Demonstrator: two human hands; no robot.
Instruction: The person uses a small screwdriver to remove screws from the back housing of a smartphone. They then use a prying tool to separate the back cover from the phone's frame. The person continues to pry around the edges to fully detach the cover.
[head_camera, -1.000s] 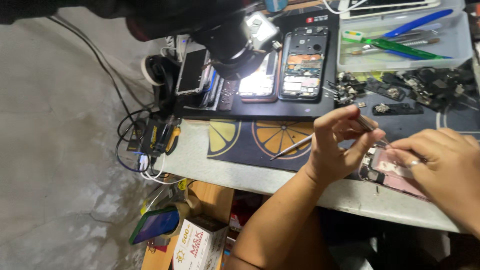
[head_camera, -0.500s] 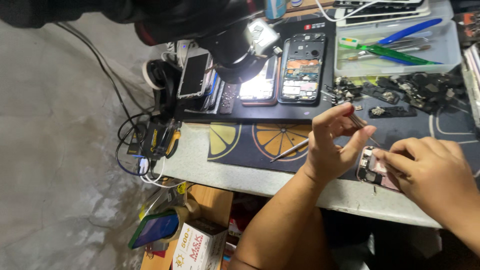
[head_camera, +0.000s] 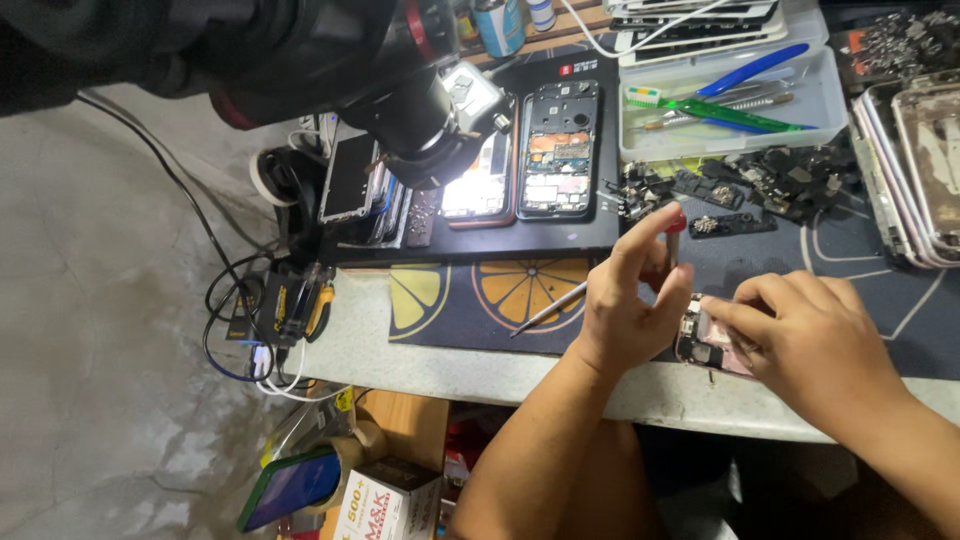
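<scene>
Your left hand (head_camera: 625, 305) pinches a red-capped screwdriver (head_camera: 674, 236) upright over the small pink phone (head_camera: 712, 346), which your right hand (head_camera: 815, 345) clamps flat at the near edge of the surface (head_camera: 480, 368). Keep the driver vertical, press lightly and turn slowly, so the tip should not slip. Beyond lie a metal probe (head_camera: 548, 309) on the citrus-print mat (head_camera: 470, 300), opened phones and a parts tray (head_camera: 725, 100).

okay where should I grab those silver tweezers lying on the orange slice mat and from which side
Pinch the tweezers across the wider upper end near the left hand, coming from above. They lie flat and slanted, thin point toward the lower left, with bare mat on both sides.
</scene>
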